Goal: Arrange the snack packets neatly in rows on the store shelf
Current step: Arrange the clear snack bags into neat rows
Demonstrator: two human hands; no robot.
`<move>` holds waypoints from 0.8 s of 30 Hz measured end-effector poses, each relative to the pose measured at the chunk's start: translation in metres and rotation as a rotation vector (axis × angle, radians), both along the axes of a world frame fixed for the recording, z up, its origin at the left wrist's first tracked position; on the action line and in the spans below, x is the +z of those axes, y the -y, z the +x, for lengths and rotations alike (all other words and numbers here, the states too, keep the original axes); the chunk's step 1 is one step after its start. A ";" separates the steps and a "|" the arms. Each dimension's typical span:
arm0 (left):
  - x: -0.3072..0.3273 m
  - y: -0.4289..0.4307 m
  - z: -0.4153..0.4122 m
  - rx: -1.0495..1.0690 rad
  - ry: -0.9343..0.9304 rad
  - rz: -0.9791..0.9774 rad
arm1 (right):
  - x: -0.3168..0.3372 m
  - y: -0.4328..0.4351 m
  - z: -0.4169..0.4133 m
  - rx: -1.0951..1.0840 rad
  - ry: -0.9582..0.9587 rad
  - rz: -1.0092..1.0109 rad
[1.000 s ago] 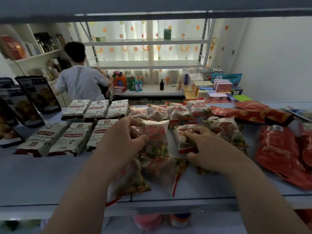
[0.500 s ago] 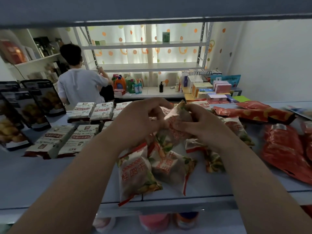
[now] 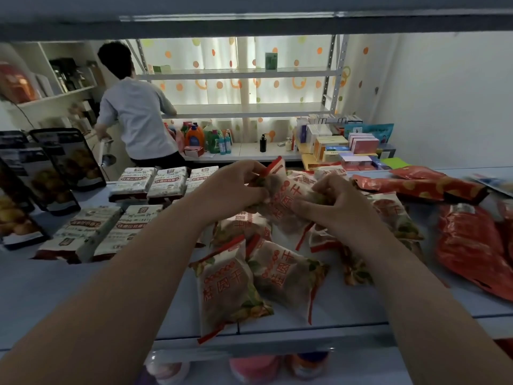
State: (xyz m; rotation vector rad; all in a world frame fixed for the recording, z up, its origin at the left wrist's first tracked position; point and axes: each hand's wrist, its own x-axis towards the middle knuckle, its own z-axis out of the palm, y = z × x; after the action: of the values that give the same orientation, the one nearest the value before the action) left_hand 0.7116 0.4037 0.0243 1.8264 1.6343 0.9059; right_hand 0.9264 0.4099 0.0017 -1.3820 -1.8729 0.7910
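My left hand (image 3: 231,188) and my right hand (image 3: 337,209) both grip one clear snack packet with red lettering (image 3: 286,202), held tilted just above the pale blue shelf (image 3: 83,295). Under it lies a loose pile of the same packets; two lie side by side at the front, one (image 3: 226,290) beside another (image 3: 287,276), near the shelf's front edge. More of them (image 3: 394,218) lie to the right behind my right hand. White-and-red packets (image 3: 111,232) lie in neat rows at the left.
Glossy red bags (image 3: 472,245) are heaped at the right, more (image 3: 422,186) behind. Dark bags with yellow fruit (image 3: 41,179) stand at the far left. A person in a grey shirt (image 3: 136,118) stands at a far shelving unit. An upper shelf edge (image 3: 249,26) hangs overhead.
Both hands left the pile, came together and lifted one packet; since half a second ago it has turned more upright between them. The person behind has moved toward the far shelves.
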 end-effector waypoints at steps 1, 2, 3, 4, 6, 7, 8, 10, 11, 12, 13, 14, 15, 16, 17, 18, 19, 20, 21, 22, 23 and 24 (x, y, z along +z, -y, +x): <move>0.001 -0.003 -0.002 -0.007 -0.027 0.013 | 0.000 -0.002 0.000 -0.004 0.070 0.011; 0.001 -0.006 -0.005 -0.004 -0.070 0.034 | -0.001 -0.003 0.000 -0.022 0.110 0.022; 0.002 -0.008 -0.008 0.003 -0.141 0.061 | -0.002 -0.003 0.001 -0.047 0.117 0.027; 0.001 -0.010 -0.013 0.004 -0.235 0.084 | -0.004 -0.004 0.001 -0.072 0.103 0.029; -0.001 -0.011 -0.022 -0.023 -0.421 0.088 | -0.007 -0.004 0.000 -0.102 0.097 0.041; -0.002 -0.010 -0.026 -0.050 -0.509 0.064 | -0.009 -0.003 -0.002 -0.102 0.118 0.055; -0.003 -0.010 -0.030 -0.085 -0.602 0.025 | -0.011 -0.003 -0.004 -0.091 0.149 0.072; -0.006 -0.012 -0.034 -0.178 -0.752 -0.050 | -0.015 -0.001 -0.010 -0.065 0.206 0.107; -0.007 -0.012 -0.035 -0.215 -0.787 -0.089 | -0.017 0.000 -0.013 -0.057 0.232 0.127; -0.008 -0.013 -0.036 -0.234 -0.805 -0.127 | -0.018 0.001 -0.016 -0.053 0.258 0.152; -0.008 -0.014 -0.035 -0.240 -0.818 -0.150 | -0.019 0.002 -0.018 -0.051 0.288 0.180; -0.009 -0.016 -0.035 -0.236 -0.833 -0.163 | -0.020 0.003 -0.020 -0.049 0.322 0.211; -0.009 -0.017 -0.034 -0.232 -0.844 -0.174 | -0.023 0.005 -0.021 -0.051 0.361 0.238; -0.011 -0.018 -0.034 -0.233 -0.849 -0.190 | -0.025 0.006 -0.021 -0.056 0.396 0.261; -0.012 -0.019 -0.034 -0.245 -0.849 -0.205 | -0.029 0.007 -0.021 -0.063 0.420 0.282; -0.013 -0.020 -0.034 -0.257 -0.849 -0.216 | -0.034 0.007 -0.021 -0.069 0.433 0.302; -0.014 -0.020 -0.034 -0.265 -0.851 -0.219 | -0.038 0.007 -0.021 -0.073 0.446 0.320; -0.015 -0.020 -0.035 -0.266 -0.847 -0.217 | -0.041 0.006 -0.021 -0.068 0.466 0.336; -0.015 -0.020 -0.035 -0.263 -0.837 -0.212 | -0.044 0.005 -0.021 -0.047 0.494 0.355; -0.014 -0.019 -0.035 -0.257 -0.824 -0.206 | -0.046 0.004 -0.022 -0.014 0.522 0.374; -0.014 -0.018 -0.036 -0.249 -0.815 -0.200 | -0.046 0.003 -0.023 0.016 0.547 0.384; -0.014 -0.017 -0.036 -0.244 -0.804 -0.196 | -0.047 0.002 -0.023 0.036 0.570 0.385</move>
State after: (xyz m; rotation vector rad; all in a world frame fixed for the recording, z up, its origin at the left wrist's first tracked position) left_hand 0.6753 0.4206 0.0106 2.3275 1.7749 -0.1387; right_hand 0.9030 0.4075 -0.0450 -1.4112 -2.3249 0.0224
